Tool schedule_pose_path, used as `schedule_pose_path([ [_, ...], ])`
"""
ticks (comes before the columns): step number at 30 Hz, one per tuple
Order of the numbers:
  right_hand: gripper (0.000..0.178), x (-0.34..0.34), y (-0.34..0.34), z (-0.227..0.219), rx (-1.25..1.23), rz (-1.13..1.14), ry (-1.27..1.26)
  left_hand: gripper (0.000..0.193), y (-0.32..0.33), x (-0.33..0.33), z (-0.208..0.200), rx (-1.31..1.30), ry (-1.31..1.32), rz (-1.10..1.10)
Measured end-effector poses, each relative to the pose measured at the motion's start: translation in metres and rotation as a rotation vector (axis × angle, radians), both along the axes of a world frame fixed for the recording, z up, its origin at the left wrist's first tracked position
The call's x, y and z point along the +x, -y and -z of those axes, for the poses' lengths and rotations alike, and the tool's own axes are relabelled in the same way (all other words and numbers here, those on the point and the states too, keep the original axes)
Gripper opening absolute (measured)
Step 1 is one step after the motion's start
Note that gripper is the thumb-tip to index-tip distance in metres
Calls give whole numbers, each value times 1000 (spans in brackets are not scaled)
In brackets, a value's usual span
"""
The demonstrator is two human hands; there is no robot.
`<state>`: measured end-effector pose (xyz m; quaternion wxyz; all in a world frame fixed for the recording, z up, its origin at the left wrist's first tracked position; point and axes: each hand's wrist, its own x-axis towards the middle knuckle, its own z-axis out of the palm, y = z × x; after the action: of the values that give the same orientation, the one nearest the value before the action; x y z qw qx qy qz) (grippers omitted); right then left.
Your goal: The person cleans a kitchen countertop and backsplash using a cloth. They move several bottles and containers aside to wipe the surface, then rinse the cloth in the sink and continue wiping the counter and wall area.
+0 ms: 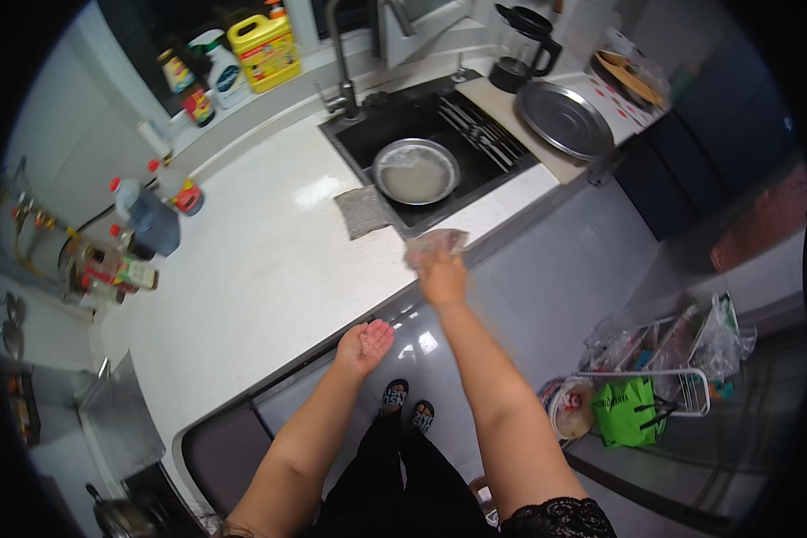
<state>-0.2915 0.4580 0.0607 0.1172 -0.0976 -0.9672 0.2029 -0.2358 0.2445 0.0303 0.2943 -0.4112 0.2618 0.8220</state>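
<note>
So we've got our right hand (442, 276) stretched out over the near edge of the white counter (260, 269), grip closed around a crumpled clear plastic bag (437, 242) that's a bit blurry, so we can't tell what's in it. The bag sits right at the counter's edge, just in front of the black sink (421, 125) and just right of a small grey cloth (364, 212) lying flat beside the sink. Our left hand (365, 345) hangs lower and nearer, palm up, fingers loosely spread, holding nothing, hovering off the counter's near edge. In the sink there's a round metal bowl (415, 171) with cloudy water in it, and some utensils on the right side of the basin. Right of the sink a big round metal tray (565, 119) lies on the counter, with a black jug (527, 47) behind it. Far left of the counter is a cluster of red-capped bottles (143, 224), and a yellow jug (264, 49) stands on the window ledge. Down on the floor to the right, a wire rack (681, 377) holds a green bag (632, 412).
</note>
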Motion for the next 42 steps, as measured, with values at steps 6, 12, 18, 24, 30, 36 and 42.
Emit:
schedule_pose_path([
  [6, 27, 39, 26, -11, -90, -207, -88, 23, -28, -47, 72, 467, -142, 74],
  [12, 31, 123, -58, -11, -572, 195, -231, 21, -127, -30, 25, 116, -213, 254],
  [18, 31, 298, -194, 53, -1022, 769, -483, 25, -322, 105, 76, 242, -50, 736],
  [24, 22, 474, -314, 136, -1173, 1224, -580, 26, -510, 266, 172, 59, 40, 1084],
  [30, 22, 537, -389, 181, -1401, 1483, -702, 73, -623, 337, 197, 34, 64, 1293],
  [36, 25, 539, -425, 206, -1459, 1457, -697, 104, -661, 335, 160, 212, 96, 1417],
  [42, 27, 530, -431, 184, -1519, 1407, -708, 119, -656, 316, 135, 130, 124, 1475],
])
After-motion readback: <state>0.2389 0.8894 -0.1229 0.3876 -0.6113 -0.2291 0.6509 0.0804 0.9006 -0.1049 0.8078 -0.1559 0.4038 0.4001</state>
